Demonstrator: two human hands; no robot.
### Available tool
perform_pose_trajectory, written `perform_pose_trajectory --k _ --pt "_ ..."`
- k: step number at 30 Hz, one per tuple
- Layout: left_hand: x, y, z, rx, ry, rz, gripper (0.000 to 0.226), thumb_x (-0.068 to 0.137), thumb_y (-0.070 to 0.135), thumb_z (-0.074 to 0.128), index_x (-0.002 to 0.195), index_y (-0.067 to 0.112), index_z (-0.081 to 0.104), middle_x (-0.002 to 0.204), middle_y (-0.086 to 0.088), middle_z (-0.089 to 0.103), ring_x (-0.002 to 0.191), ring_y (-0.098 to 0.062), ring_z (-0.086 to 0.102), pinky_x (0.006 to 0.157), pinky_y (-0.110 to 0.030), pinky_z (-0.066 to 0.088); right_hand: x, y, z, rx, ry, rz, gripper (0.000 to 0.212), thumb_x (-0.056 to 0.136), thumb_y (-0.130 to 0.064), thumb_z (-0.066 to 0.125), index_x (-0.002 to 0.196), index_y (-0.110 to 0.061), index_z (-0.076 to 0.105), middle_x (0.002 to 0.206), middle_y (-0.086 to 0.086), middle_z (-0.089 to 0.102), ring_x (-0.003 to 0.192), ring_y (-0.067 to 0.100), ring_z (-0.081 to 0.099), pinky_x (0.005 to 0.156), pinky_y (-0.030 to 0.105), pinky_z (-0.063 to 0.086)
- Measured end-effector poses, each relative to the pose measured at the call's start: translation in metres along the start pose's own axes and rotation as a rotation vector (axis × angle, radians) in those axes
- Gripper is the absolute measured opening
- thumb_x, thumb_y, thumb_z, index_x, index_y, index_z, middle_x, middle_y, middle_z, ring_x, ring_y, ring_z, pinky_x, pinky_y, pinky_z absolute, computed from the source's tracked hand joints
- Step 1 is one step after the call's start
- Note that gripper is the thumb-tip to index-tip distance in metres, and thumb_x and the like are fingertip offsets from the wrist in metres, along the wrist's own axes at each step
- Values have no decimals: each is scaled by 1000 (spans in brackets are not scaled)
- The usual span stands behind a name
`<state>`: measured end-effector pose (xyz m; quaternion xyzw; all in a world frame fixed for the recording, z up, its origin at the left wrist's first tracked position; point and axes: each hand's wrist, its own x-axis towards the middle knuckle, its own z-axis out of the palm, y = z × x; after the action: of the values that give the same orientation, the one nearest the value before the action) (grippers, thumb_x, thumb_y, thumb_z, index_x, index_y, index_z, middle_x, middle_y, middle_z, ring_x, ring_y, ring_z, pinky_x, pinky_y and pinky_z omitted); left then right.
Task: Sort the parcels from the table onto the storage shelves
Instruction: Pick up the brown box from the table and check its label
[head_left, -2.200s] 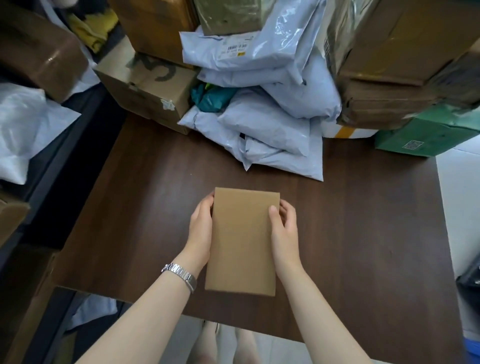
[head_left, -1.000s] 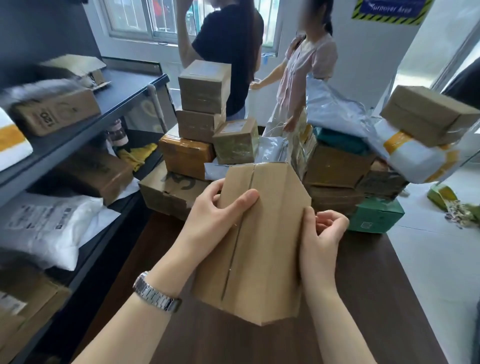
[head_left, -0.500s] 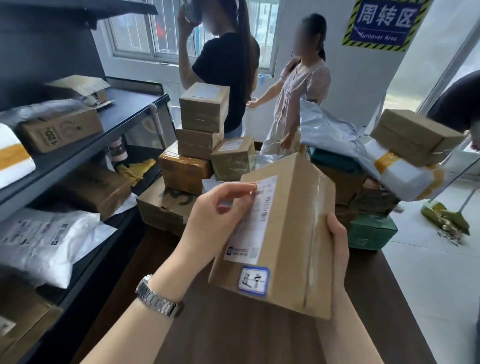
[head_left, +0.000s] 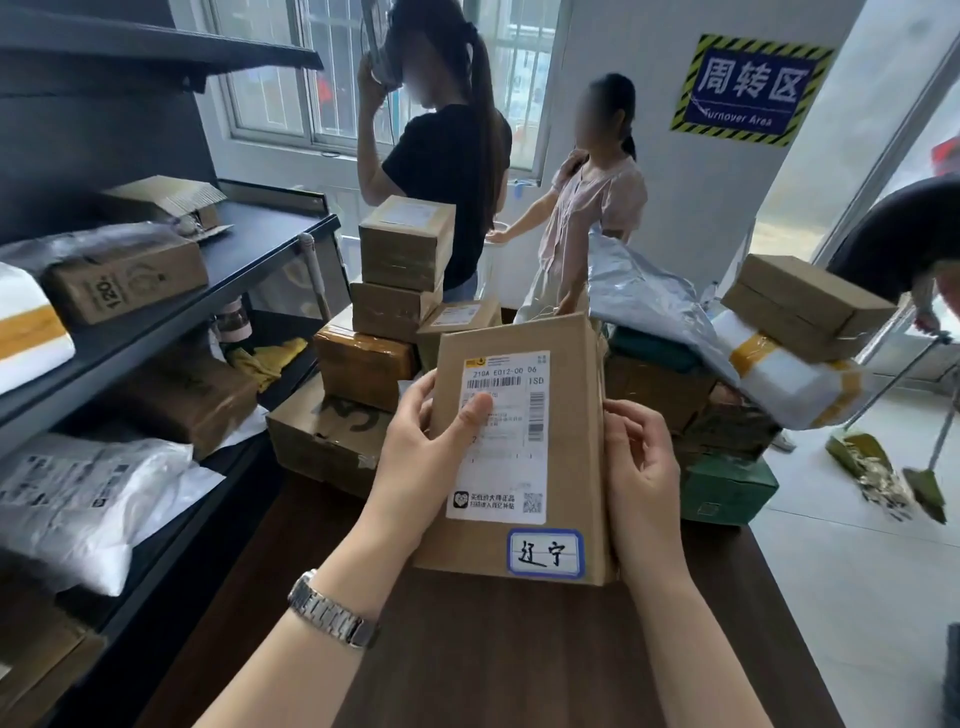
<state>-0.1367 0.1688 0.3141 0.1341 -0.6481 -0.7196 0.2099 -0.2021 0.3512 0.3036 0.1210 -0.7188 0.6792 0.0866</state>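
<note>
I hold a flat brown cardboard parcel (head_left: 566, 441) upright above the dark wooden table (head_left: 519, 649), its white shipping label and a small blue-framed handwritten sticker facing me. My left hand (head_left: 421, 462) grips its left edge with the thumb on the label. My right hand (head_left: 641, 467) clasps its right edge. Behind it, a heap of parcels (head_left: 405, 291) covers the table's far end: stacked brown boxes, grey mailers, a green box (head_left: 727, 493). Dark storage shelves (head_left: 156, 322) stand at the left, holding boxes and white bags.
Two people (head_left: 447, 156) stand beyond the table by the window. At the right edge a person sweeps with a broom (head_left: 930, 467) and dustpan on the pale floor. A blue sign (head_left: 748, 88) hangs on the wall. A box and white mailer (head_left: 789, 364) overhang the pile's right side.
I lifted the parcel from flat on the table and turned it until its label side faces me squarely. My view rose from the tabletop to the room.
</note>
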Motion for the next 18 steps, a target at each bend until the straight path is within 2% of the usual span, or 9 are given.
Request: perform_pose_trajectory --k 1,3,5,7,10,13,15,17,18 --pt "-1 1 0 -9 12 17 73 69 58 77 133 44 46 116 15 70 92 1 76 63 -20 61 -1 -4 2 15 -65 14 21 101 -46 53 117 -39 64 115 -6 73 101 -1 69 85 31 53" --pt "-2 2 -1 4 46 63 76 71 59 76 140 44 46 119 18 69 99 -1 75 68 -23 63 -5 -12 7 105 -264 101 52 93 -62 48 136 -35 58 126 -3 73 114 12 71 95 40 56" --pt "-1 5 -4 35 55 102 78 78 59 71 149 42 43 126 17 68 108 -5 74 77 -27 64 -6 -20 16 215 -392 203 67 89 -64 49 148 -31 48 135 3 70 120 22 70 101 48 55" --pt "0 10 -8 40 36 115 73 86 57 63 154 43 40 133 13 69 113 -6 71 82 -26 63 -4 -25 21 246 -426 251 75 87 -64 56 152 -30 41 139 4 68 121 24 70 103 49 55" --pt "-1 21 -18 -4 -20 125 46 95 49 59 138 59 48 119 17 78 108 -6 74 76 -22 61 -1 -27 29 233 -409 247 67 90 -59 54 150 -31 45 138 0 69 121 18 70 105 45 54" --pt "-5 30 -25 -49 -26 170 43 93 39 58 131 59 54 115 22 78 104 -5 76 75 -20 60 -3 -31 36 232 -315 172 59 93 -58 47 143 -27 54 129 -8 74 119 10 69 107 43 52" --pt "-8 35 -33 -78 7 180 41 91 39 59 126 60 55 112 22 79 102 -6 76 73 -20 60 -4 -36 40 229 -270 78 63 92 -59 50 146 -26 53 124 -15 75 112 2 71 95 29 60" --pt "-12 42 -44 -141 49 143 37 88 43 62 118 64 60 109 17 81 101 -9 77 70 -21 61 -5 -46 43 207 -264 -16 55 97 -53 55 146 -29 54 121 -21 75 109 -4 70 80 12 57" --pt "-15 45 -50 -169 69 129 35 86 43 63 115 64 62 108 14 82 100 -10 78 69 -22 61 -6 -53 45 199 -262 -46 52 96 -52 56 144 -33 56 120 -20 75 109 -5 70 77 8 55"
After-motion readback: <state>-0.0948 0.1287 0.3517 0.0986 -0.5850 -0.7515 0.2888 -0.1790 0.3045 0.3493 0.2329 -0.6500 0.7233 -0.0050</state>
